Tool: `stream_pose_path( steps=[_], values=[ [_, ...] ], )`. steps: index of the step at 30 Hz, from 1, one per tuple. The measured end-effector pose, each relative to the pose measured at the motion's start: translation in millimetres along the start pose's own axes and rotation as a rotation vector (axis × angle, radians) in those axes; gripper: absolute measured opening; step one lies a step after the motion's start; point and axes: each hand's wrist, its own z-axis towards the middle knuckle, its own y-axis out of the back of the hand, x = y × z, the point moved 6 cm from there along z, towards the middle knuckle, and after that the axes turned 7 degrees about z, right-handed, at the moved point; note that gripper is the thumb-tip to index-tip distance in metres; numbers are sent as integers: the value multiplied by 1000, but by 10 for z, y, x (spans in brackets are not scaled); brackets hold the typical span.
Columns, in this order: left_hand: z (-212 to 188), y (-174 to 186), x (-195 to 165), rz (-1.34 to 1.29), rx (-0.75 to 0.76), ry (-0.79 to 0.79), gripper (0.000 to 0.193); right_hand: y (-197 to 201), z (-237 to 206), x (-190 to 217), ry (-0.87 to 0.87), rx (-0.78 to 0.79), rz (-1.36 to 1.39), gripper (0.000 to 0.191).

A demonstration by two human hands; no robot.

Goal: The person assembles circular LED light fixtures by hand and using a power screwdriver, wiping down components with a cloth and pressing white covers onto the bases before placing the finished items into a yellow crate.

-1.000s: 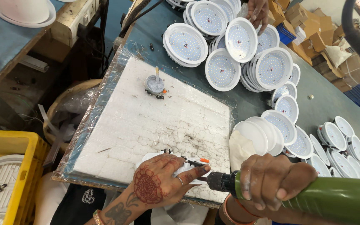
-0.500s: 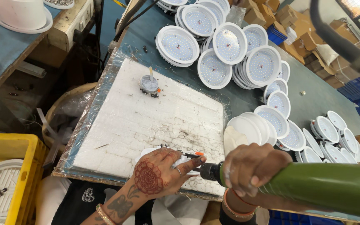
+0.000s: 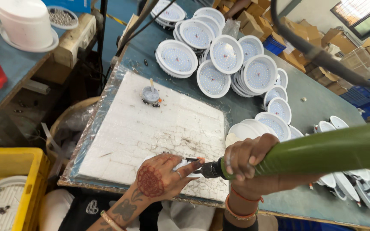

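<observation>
— Green power screwdriver (image 3: 322, 152): seen from the head camera, it now lies nearly level across the right of the view, its dark tip right at the small white part (image 3: 184, 164) near the front edge of the white board (image 3: 150, 128).

— And the hands?

— The right hand (image 3: 247, 160) has its fingers clamped round the tool's front end. The left hand (image 3: 161, 179) lies flat over the part, fingers together, pinning it to the board. A second ago the tool sat lower in the view; since then the view has shifted and the tip has closed on the part.

— So it looks like fastening is in hand?

— I'd judge so. The round white lamps (image 3: 225, 53) sit heaped at the far side of the tabletop (image 3: 305, 98), and a yellow crate (image 3: 26, 188) stands at the left.
</observation>
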Motion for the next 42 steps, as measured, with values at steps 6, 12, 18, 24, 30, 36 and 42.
stream_pose_path(
  steps=[6, 12, 18, 24, 30, 36, 42],
  values=[
    [-53, 14, 2, 27, -103, -6, 52, -24, 123, 29, -40, 62, 40, 106],
    [-93, -23, 11, 22, -39, 12, 57, 61, 194, 249, -11, -55, -3, 106],
    [-88, 11, 23, 34, -92, 6, 62, 81, 178, 252, -3, -137, -47, 105],
    [-89, -11, 20, 28, -84, 7, 61, 42, 148, 184, 9, -253, -42, 104],
    [-68, -28, 33, 44, -94, 15, 58, -62, 97, 36, 1, -238, -54, 108],
    [-51, -69, 56, 32, -64, 42, 52, -64, 88, 1, 22, -216, -79, 110],
    [-66, -109, 64, 48, -44, 58, 45, -57, 101, -19, 24, -208, -70, 111]
  ],
)
